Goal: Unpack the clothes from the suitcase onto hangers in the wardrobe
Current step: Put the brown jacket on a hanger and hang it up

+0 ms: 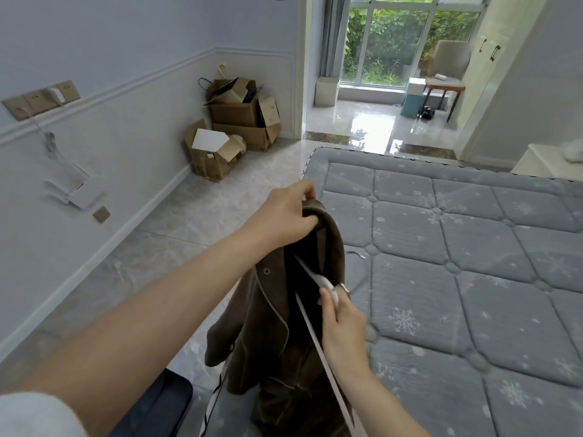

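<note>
A dark brown zip jacket (271, 323) hangs in the air beside the bed. My left hand (288, 212) grips its collar from above. My right hand (339, 320) holds a white hanger (321, 351) by its neck, with one arm of the hanger pushed inside the jacket's open front and the other running down past my wrist. The hanger's metal hook (356, 254) shows just right of the jacket. A dark suitcase (164, 402) corner lies on the floor at the bottom left. White wardrobe doors (487, 67) with dark handles stand at the far right.
A grey quilted mattress (457, 263) fills the right side. Cardboard boxes (239, 121) are piled in the far corner by the wall. Beyond a doorway are a chair (448, 74) and a large window. A white nightstand (549, 162) sits at the right edge.
</note>
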Tool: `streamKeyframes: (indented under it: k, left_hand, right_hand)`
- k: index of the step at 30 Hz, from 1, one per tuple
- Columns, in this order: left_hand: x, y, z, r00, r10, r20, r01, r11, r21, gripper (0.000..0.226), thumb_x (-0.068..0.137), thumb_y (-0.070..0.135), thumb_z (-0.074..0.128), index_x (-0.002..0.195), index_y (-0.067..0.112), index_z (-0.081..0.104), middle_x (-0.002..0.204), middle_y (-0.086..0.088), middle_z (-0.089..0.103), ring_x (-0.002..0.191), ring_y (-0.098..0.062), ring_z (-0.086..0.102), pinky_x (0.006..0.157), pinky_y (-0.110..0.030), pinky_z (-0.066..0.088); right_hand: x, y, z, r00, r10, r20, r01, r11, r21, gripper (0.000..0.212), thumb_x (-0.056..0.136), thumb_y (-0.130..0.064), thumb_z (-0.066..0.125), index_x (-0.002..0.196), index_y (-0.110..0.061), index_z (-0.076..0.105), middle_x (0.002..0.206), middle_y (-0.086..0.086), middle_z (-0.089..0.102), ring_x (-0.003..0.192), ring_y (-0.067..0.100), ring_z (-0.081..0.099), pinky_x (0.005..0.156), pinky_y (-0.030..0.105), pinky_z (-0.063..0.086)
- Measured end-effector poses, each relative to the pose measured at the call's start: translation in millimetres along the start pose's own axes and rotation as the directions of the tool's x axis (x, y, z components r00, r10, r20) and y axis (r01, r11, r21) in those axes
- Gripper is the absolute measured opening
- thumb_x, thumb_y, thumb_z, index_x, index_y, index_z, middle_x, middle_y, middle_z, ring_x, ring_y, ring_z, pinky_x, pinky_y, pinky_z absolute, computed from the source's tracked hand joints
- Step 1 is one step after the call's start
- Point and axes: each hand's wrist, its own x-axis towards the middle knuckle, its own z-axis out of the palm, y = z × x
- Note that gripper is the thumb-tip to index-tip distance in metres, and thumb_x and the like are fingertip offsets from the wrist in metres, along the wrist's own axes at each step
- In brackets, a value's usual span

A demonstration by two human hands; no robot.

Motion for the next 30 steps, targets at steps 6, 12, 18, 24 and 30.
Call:
streamKeyframes:
  k: [6,12,18,24,30]
  left_hand:
    - [-15.4,-1.9,0.0,0.998,0.065,-0.003,-0.065,0.993,0.098,0.018,0.074,0.015,0.056,0.091,0.019,0.049,0.075,-0.002,0.061,0.076,-0.027,0.057,0.061,-0.034,0.043]
    - [-25.4,1.0,1.5,0.999,0.023,-0.033,-0.018,0.987,0.158,0.025,0.075,0.015,0.057,0.097,0.020,0.047,0.083,-0.007,0.064,0.085,-0.036,0.059,0.070,-0.044,0.050]
    - [-53.1,41.2,45.9,0.982,0.175,0.076,-0.182,0.980,0.084,0.028,0.074,0.016,0.056,0.098,0.021,0.041,0.076,-0.005,0.062,0.079,-0.039,0.057,0.063,-0.042,0.048]
    - [-56.3,25.8,43.6,0.988,0.114,0.109,-0.126,0.985,0.116,0.025,0.076,0.025,0.056,0.096,0.026,0.042,0.082,0.004,0.062,0.078,-0.030,0.059,0.055,-0.036,0.041]
    - [-64.6,16.3,35.3,0.982,0.180,0.063,-0.183,0.982,0.043,0.024,0.077,0.041,0.051,0.098,0.028,0.053,0.096,0.012,0.051,0.092,-0.010,0.052,0.082,-0.037,0.047]
  right_hand:
    - [-6.3,-4.8,1.0,0.996,-0.040,-0.074,0.042,0.999,0.030,0.032,0.097,-0.049,0.043,0.070,-0.034,0.050,0.058,-0.004,0.053,0.051,0.011,0.047,0.049,0.019,0.036]
    - [-3.6,2.3,-4.3,0.981,-0.038,-0.188,0.061,0.991,0.119,0.034,0.096,-0.058,0.041,0.074,-0.037,0.058,0.057,-0.011,0.055,0.048,0.004,0.049,0.045,0.014,0.036]
    - [5.3,8.1,7.9,0.998,0.000,-0.056,0.007,0.992,0.125,0.031,0.102,-0.032,0.047,0.077,-0.047,0.060,0.067,-0.018,0.063,0.059,0.000,0.057,0.053,0.015,0.040]
    - [9.9,20.1,-4.6,0.984,0.144,-0.103,-0.101,0.935,0.341,0.039,0.085,-0.065,0.049,0.077,-0.030,0.064,0.050,-0.010,0.046,0.051,0.016,0.043,0.054,0.036,0.036]
    - [8.5,20.0,-20.3,0.995,0.083,-0.048,-0.058,0.918,0.393,0.056,0.078,-0.079,0.054,0.074,-0.024,0.062,0.052,-0.008,0.040,0.050,0.014,0.037,0.051,0.033,0.031]
